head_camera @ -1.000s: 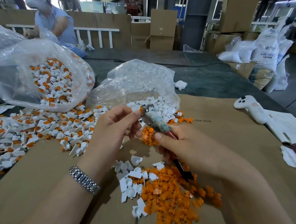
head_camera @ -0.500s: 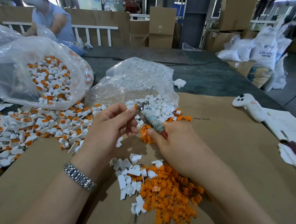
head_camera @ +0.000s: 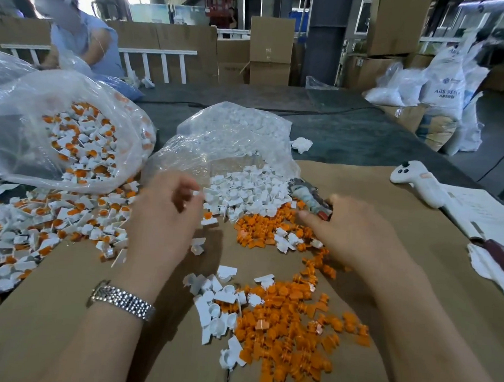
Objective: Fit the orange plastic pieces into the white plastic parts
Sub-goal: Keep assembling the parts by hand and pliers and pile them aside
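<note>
My left hand (head_camera: pixel 167 215) hovers over the brown cardboard-covered table (head_camera: pixel 389 227), fingers loosely curled; a small white bit shows at the fingertips, but I cannot tell whether it is pinched. A silver metal watch (head_camera: pixel 122 299) sits on that wrist. My right hand (head_camera: pixel 356 237) grips a tape-wrapped tool with a red handle (head_camera: pixel 310 198), its tip pointing toward the pile of loose white plastic parts (head_camera: pixel 245 190) spilling from the clear plastic bag (head_camera: pixel 233 140). Small orange plastic pieces (head_camera: pixel 281 324) lie heaped near me between my forearms, with a second cluster just beside the right hand's forefinger. Assembled white-and-orange parts (head_camera: pixel 39 223) cover the table on my left, more inside a second clear bag (head_camera: pixel 72 134). A white handheld controller (head_camera: pixel 417 182) rests far right.
</note>
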The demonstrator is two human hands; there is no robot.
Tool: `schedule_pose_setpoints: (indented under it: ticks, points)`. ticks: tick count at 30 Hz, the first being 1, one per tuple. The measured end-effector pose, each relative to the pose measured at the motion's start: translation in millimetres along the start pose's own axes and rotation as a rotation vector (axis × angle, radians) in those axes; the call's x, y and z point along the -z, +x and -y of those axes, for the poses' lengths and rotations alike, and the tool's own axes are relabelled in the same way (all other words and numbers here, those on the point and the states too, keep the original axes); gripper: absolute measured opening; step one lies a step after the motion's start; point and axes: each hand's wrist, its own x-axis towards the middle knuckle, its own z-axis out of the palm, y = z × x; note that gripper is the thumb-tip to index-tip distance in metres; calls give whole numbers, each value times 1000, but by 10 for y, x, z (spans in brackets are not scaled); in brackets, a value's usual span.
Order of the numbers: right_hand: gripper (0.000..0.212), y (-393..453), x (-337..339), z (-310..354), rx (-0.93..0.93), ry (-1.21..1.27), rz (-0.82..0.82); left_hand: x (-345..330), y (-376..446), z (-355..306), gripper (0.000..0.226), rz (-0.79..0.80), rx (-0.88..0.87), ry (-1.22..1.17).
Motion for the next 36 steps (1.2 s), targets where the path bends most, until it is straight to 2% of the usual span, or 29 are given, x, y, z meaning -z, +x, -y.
schedule_pose_setpoints:
  ticks: [2,4,7,12,16,19,25,27,30,32,34,36]
  points:
    - [48,16,-31,-7,-18,-42,11,-103,-69,-59,11,276,-161,58]
    - [49,25,-46,-13,-30,-77,17,-189,-124,-80,19,459,-270,149]
    - [52,28,-80,-9,-40,-135,44,-239,-152,-73,23,511,-333,193]
    - [62,-1,-165,34,-38,-187,86,-224,-139,-60,20,553,-326,149]
    - [63,-26,-168,60,-5,-224,100,-344,-219,-214,41,684,-506,129]
    - [67,-37,-152,61,-1,-220,117,-416,-243,-238,38,702,-572,170]
    - [56,-49,-115,84,17,-110,84,-402,-247,-206,16,591,-521,123]
    - [46,-35,-88,80,59,-68,29,-381,-247,-217,13,586,-531,126]
    - [20,-15,-27,60,186,18,1,-325,-221,-212,22,532,-473,130]
    - [7,-39,8,59,259,18,49,-266,-193,-207,18,481,-307,37]
    - [7,-67,1,59,306,-61,90,-224,-165,-203,8,490,-63,-156]
    - [10,-78,-21,66,331,-141,90,-192,-143,-206,10,526,101,-294]
